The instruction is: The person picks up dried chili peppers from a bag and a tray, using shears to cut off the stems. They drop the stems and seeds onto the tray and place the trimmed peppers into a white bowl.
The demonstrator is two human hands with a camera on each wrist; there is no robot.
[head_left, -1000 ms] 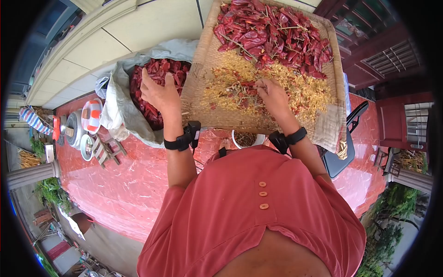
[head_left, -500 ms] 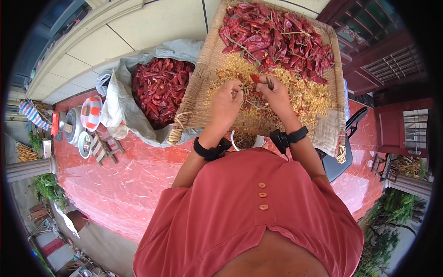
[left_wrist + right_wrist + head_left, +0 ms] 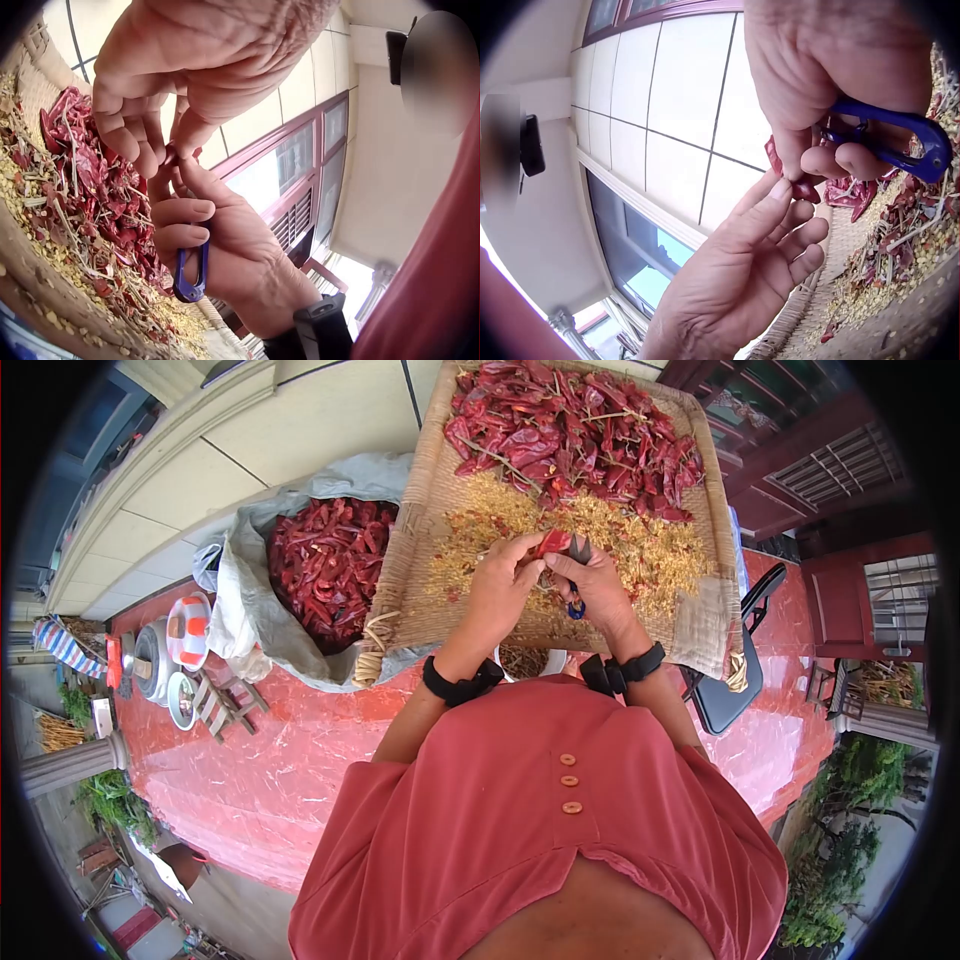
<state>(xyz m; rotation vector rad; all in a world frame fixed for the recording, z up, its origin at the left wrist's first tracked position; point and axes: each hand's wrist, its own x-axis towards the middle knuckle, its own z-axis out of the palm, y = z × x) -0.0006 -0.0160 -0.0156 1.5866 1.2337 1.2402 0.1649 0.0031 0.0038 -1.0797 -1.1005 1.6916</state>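
My left hand (image 3: 498, 590) and right hand (image 3: 602, 588) meet over the woven tray, fingertips together. Between them is a dried red chili (image 3: 552, 543), which the left thumb and fingers pinch at one end; the right fingertips hold it too. Blue-handled snips (image 3: 922, 150) sit in my right palm, with the last fingers curled round the handle. Their dark blades (image 3: 580, 548) point away from me in the head view. Below the hands lie yellow seeds (image 3: 670, 560) and bits of stem on the tray (image 3: 405, 575).
A heap of dried chilies (image 3: 570, 435) covers the tray's far part. Left of it stands a pale sack (image 3: 245, 595) filled with red chilies (image 3: 330, 565). Under the tray's near edge a white bucket (image 3: 548, 663) shows partly. A black chair (image 3: 735, 690) stands at right.
My left hand came from over the sack, fingers spread, across to the tray and now meets the right hand at the chili. The right hand lifted the chili from the tray, snips in palm.
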